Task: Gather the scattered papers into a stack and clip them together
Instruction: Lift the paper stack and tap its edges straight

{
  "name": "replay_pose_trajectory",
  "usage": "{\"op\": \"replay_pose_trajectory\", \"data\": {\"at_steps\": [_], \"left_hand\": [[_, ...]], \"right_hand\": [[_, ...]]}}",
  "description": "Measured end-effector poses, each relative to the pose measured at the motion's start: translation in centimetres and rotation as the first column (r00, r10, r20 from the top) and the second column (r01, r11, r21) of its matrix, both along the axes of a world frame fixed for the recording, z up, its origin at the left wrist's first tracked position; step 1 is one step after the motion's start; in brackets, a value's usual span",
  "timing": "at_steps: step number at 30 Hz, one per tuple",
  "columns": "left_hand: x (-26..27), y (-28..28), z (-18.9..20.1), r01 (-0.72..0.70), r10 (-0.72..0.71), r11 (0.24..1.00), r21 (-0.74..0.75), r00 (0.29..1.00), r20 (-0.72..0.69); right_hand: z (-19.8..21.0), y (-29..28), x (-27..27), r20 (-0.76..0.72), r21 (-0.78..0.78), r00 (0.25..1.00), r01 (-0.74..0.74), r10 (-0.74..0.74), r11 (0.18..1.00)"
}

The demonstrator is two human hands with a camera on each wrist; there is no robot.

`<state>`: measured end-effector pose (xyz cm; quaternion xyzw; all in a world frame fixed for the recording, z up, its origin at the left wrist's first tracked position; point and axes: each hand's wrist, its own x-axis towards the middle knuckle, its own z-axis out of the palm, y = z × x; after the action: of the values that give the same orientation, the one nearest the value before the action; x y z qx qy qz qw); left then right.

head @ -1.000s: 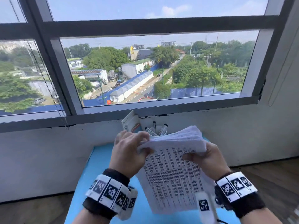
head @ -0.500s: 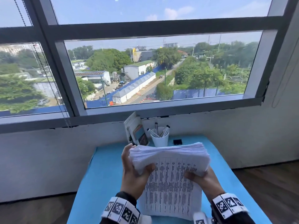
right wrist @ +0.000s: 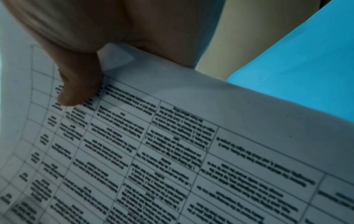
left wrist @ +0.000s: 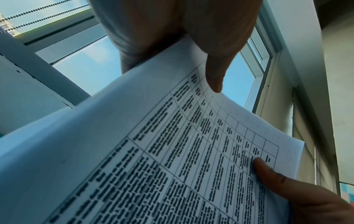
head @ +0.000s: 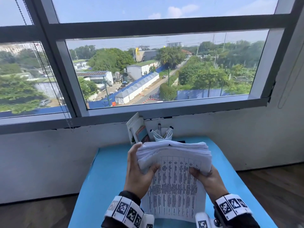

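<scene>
The table lies under both hands, blue, running away from them to the wall; beyond the hands, at its far edge, stand a cup of pens and, just left of it, some leaning booklets.

The stack is off the table, held upright between the two hands with its printed face toward the person; its top bends forward over the fingers, and the sheet edges up there sit fanned and uneven, so I judge the gathering done and the squaring not yet.

The left hand grips the stack's left edge near the top, thumb across the printed face, fingers curled behind; the right hand grips the right edge the same way, its thumb pressed on the table of print, as both wrist views confirm.

To do this step well, I would slacken both grips just enough for the sheets to slide, keeping the palms as side walls; drop the bottom edge onto the table below the hands and tap it, then turn the stack and tap a side edge; tight thumbs would lock the fanned top in place, so they should only steady.

No clip can be made out with certainty; a small dark shape shows just past the stack's top, beside the cup, too hidden to name; once the edges are flush, one hand must pinch a corner firmly while the other fetches the clip.
</scene>
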<state>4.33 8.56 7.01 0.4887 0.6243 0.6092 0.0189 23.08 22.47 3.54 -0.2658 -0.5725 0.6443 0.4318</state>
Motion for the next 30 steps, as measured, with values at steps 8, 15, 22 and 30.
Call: {"op": "replay_pose_trajectory", "data": {"at_steps": [8,15,22,30], "left_hand": [[0.3,-0.4,0.1,-0.052,0.048,0.998,0.041,0.994,0.098],[0.3,-0.8,0.2,-0.028,0.019,0.999,0.029,0.958,0.285],[0.0,-1.2,0.6,0.057,-0.069,0.998,0.041,0.892,0.447],[0.0,-1.1,-0.9,0.142,-0.162,0.987,0.079,0.813,0.559]], "right_hand": [[-0.2,0.0,0.2,-0.02,0.001,1.0,-0.017,0.017,1.0],[-0.4,0.1,0.4,-0.025,-0.026,0.999,-0.046,0.045,0.999],[-0.4,0.2,0.8,-0.017,-0.012,0.998,-0.067,0.067,0.998],[-0.2,0.0,0.6,-0.007,-0.017,0.996,-0.09,0.09,0.996]]}}
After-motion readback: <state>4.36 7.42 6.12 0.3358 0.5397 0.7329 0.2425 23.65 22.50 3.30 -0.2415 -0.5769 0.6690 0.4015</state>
